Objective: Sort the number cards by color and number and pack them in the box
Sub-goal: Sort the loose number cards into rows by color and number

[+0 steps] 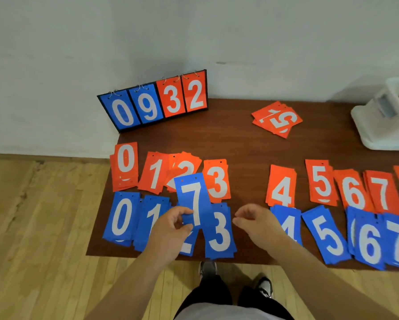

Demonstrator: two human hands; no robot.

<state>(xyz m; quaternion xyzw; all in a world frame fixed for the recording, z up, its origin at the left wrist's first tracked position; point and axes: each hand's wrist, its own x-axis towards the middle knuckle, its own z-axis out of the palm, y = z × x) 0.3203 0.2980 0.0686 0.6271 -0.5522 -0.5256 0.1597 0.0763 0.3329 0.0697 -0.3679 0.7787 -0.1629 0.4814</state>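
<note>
Left fingers (184, 211) pinching blue 7 card (192, 195) at its 6 o'clock end; big white digit, flat rectangle, upright. Right fingers (241, 214) loosely curled, empty, at card's 3 o'clock.

1. Your forearms (129, 285) are bare.
2. You wear black trousers (214, 294).
3. Your shirt (228, 314) is pale grey at its hem.
4. Your trainers (265, 287) are dark with white parts.

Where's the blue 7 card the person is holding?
In the head view, the blue 7 card is left of centre, pinched by the left hand over the blue 2 pile, beside the blue 3 pile.
</note>
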